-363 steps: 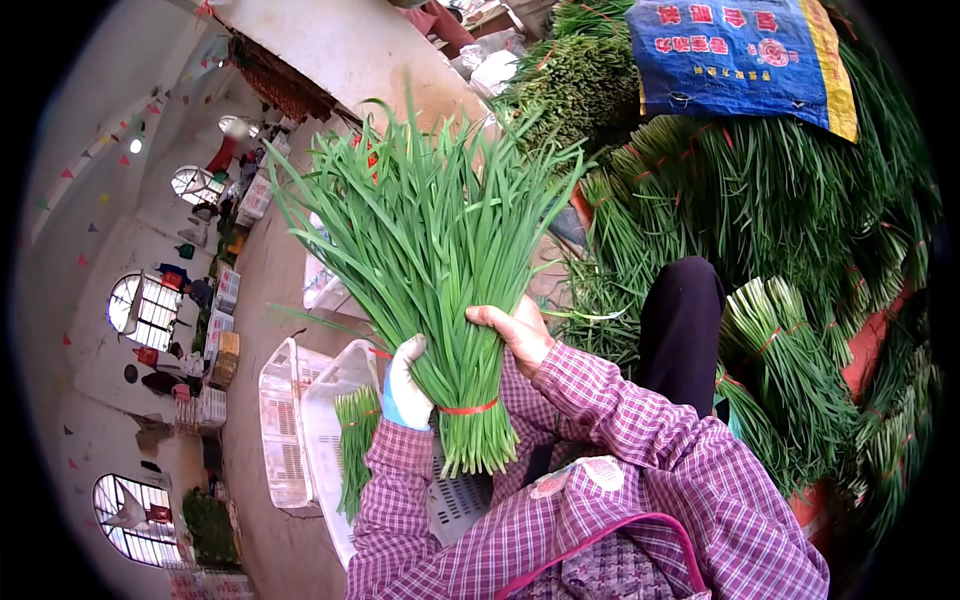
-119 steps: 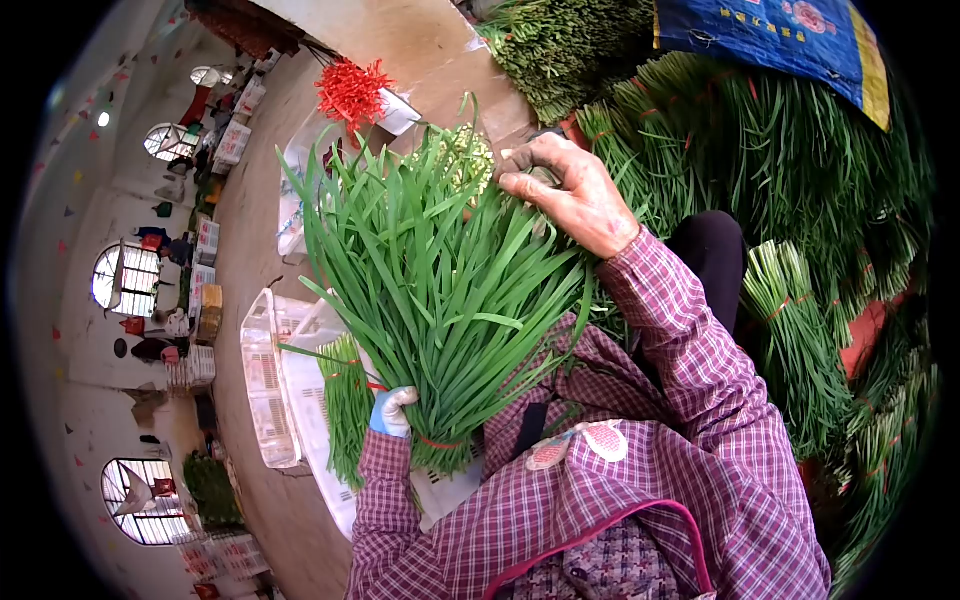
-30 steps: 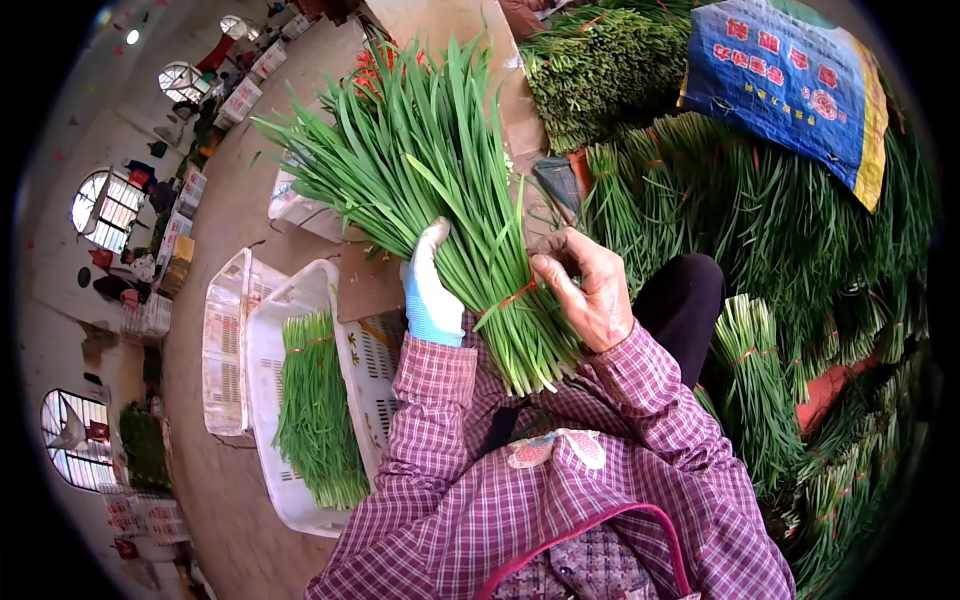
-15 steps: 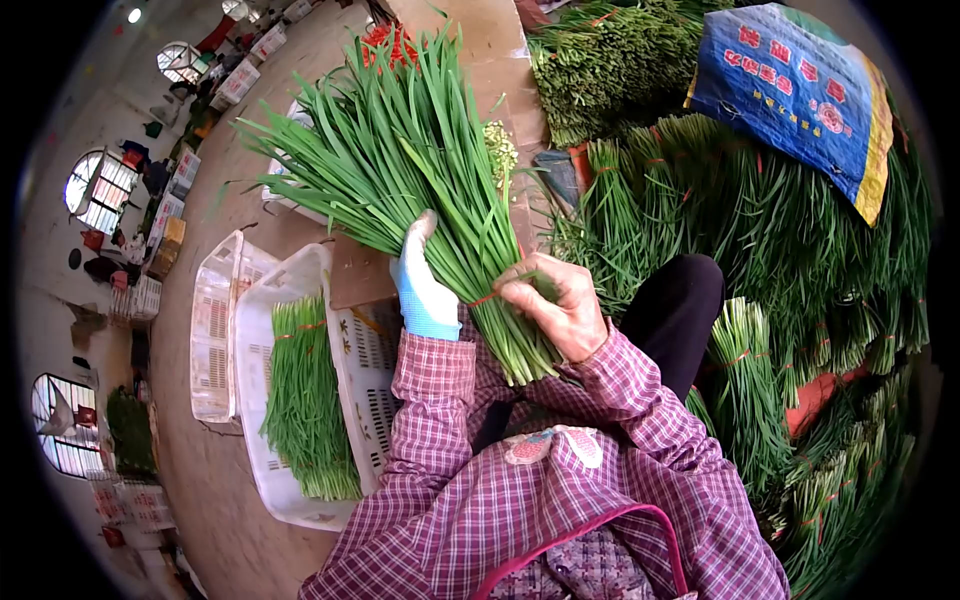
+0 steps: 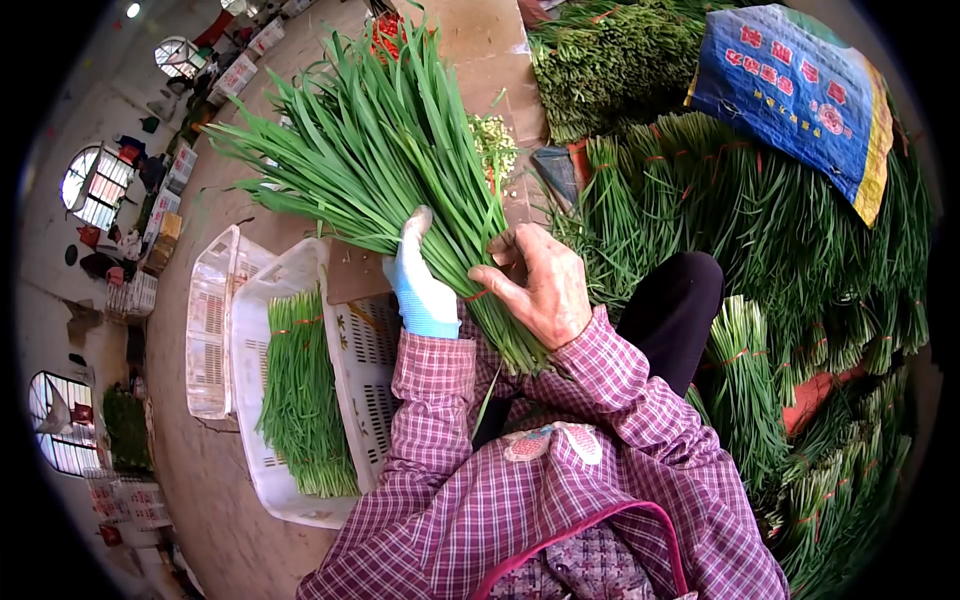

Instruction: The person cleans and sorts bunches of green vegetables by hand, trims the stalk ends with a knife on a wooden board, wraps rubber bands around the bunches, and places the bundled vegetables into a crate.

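Note:
A large bunch of long green stalks (image 5: pixel 385 160) hangs over my lap, leaves to the upper left and cut ends at the lower right. My left hand (image 5: pixel 422 280), in a white and blue glove, is wrapped round its middle. My bare right hand (image 5: pixel 540 285) lies against its lower right side with fingers bent, by a red band (image 5: pixel 477 295) that goes round the stalks. Whether its fingers pinch the band or a stalk is hidden. A loose leaf dangles below the bunch.
A white crate (image 5: pixel 262 440) holding banded bunches (image 5: pixel 305 400) stands at left, beside another crate (image 5: pixel 207 330). Piled green bunches (image 5: pixel 740 220) fill the right, under a blue and yellow sack (image 5: pixel 795 95). Red bands (image 5: pixel 388 35) lie beyond the leaves.
Since half a second ago, the bunch has shifted slightly left and my right hand has turned, its back more in view. Earlier, my right hand was up at the leaves.

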`<action>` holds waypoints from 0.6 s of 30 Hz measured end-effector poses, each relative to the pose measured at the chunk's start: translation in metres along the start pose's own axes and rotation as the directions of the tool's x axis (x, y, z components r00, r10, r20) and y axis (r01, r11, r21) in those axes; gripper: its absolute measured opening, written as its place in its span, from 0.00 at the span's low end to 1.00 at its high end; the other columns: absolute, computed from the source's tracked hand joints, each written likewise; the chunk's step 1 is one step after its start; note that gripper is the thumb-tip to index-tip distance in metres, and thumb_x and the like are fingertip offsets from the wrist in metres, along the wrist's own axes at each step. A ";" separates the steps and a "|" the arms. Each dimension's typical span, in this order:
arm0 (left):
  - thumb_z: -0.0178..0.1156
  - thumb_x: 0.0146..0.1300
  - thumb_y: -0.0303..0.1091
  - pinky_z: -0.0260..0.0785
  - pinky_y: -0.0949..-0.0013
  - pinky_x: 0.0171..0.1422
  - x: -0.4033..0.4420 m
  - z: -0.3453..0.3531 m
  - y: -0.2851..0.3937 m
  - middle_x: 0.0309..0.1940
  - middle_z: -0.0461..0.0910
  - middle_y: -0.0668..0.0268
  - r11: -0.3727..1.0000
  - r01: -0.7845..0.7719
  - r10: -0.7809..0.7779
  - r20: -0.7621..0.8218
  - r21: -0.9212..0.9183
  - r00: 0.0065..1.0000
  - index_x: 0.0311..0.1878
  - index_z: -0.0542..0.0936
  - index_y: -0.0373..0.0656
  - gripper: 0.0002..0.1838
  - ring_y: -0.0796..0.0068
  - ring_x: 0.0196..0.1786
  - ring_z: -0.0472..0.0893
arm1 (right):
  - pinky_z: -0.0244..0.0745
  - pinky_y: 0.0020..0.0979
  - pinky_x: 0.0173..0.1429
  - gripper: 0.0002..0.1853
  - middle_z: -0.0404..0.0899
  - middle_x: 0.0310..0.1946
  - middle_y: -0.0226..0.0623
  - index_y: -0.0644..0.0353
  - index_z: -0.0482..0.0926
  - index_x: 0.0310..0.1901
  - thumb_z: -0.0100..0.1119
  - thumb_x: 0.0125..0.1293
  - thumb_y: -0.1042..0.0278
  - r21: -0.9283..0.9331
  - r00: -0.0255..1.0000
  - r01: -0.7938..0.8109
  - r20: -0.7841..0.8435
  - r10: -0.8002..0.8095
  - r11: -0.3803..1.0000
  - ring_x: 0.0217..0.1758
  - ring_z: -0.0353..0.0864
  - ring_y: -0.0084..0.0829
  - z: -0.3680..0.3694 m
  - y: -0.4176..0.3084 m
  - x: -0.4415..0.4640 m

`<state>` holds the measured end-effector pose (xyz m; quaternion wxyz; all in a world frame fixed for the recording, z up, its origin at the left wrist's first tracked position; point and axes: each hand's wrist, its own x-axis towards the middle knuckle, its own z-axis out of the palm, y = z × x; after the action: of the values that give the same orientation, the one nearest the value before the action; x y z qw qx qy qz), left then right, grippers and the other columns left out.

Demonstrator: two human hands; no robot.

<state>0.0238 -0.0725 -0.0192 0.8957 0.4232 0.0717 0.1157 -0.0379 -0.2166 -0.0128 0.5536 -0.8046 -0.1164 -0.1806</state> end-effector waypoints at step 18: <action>0.61 0.61 0.33 0.75 0.65 0.56 0.003 -0.011 -0.006 0.49 0.79 0.60 0.992 -0.066 0.071 -0.047 0.106 0.996 0.51 0.78 0.34 0.17 0.70 0.49 0.79 | 0.73 0.38 0.38 0.08 0.75 0.30 0.44 0.64 0.74 0.39 0.62 0.59 0.75 0.061 0.982 0.109 -0.164 -0.098 0.992 0.34 0.79 0.45 0.016 0.007 -0.017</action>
<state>0.0255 -0.0676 -0.0311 0.8658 0.4686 0.0859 0.1531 -0.0480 -0.2035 -0.0306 0.5788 -0.7604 -0.1194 -0.2694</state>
